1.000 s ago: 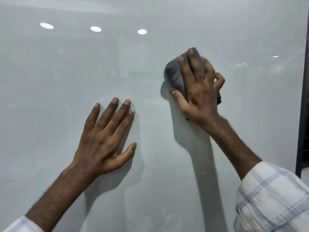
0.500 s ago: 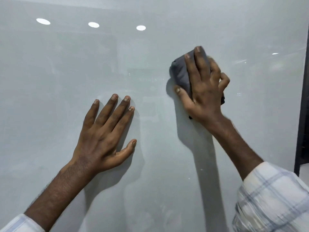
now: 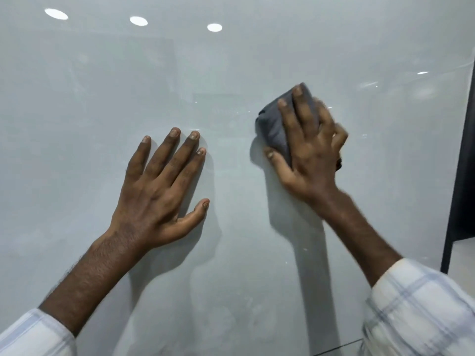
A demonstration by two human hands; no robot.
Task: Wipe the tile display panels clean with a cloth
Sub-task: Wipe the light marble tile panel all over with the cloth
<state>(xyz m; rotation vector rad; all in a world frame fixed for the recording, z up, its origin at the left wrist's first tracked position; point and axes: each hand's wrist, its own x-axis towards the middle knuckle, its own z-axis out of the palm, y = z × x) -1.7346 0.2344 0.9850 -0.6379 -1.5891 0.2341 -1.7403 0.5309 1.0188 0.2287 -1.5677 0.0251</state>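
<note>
Hands: left hand [image 3: 159, 186] flat, fingers straight, on glossy tile panel [image 3: 102, 86]; right hand [image 3: 308, 150] clutching bunched grey cloth [image 3: 275, 127] against it, risk: bare left palm likely prints smudges

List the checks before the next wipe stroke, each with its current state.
1. Cloth held under the right hand and pressed to the panel: ok.
2. Left hand flat on the panel, apart from the cloth: ok.
3. Bare panel between the right hand and the dark frame: ok.
4. Lower panel free of smudges: not ok, faint marks show below the hands.
5. Wiping face of the cloth clean: cannot tell, it is hidden against the panel.
</note>
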